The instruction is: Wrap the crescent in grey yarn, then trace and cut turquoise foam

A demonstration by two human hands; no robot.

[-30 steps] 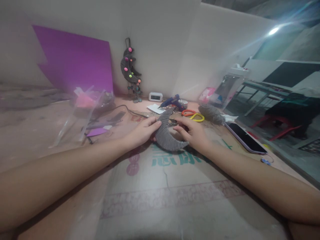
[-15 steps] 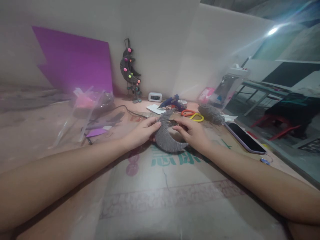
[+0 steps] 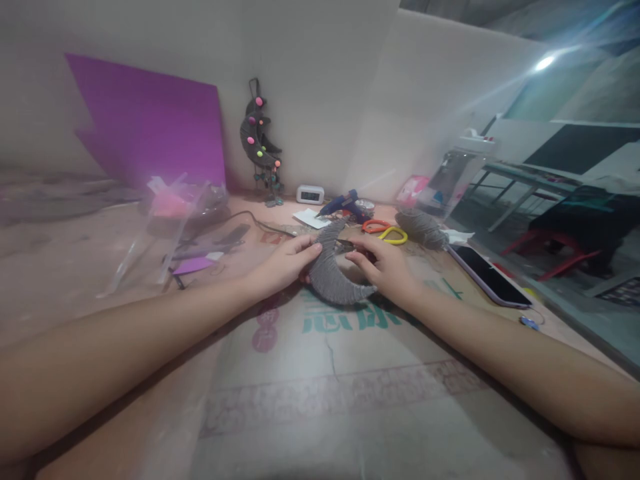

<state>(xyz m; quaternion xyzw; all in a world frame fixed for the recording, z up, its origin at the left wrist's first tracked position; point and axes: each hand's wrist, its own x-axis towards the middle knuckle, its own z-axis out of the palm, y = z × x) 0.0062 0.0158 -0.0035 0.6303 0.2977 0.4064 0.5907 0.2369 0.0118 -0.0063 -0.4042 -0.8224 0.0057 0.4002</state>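
Note:
A crescent moon wrapped in grey yarn (image 3: 333, 273) is tilted up over the printed board in the middle of the head view. My left hand (image 3: 295, 257) grips its outer left edge, thumb on the front face and the other fingers behind. At the crescent's inner curve is my right hand (image 3: 383, 263), with thumb and fingers bent close together near the lower tip. Whatever lies between those fingertips is too small to make out. Just beyond the hands are scissors (image 3: 393, 235) with orange and yellow handles and a blue glue gun (image 3: 340, 203).
A ball of grey yarn (image 3: 423, 229) and a phone (image 3: 490, 275) lie to the right. Against the wall hangs a dark moon ornament with coloured dots (image 3: 257, 140), near a small digital clock (image 3: 310, 194). Purple sheet (image 3: 155, 120) and clear sticks (image 3: 177, 233) are at left.
Almost nothing differs. The left hand keeps its hold on the crescent, and the right fingers shift only very slightly at the inner curve.

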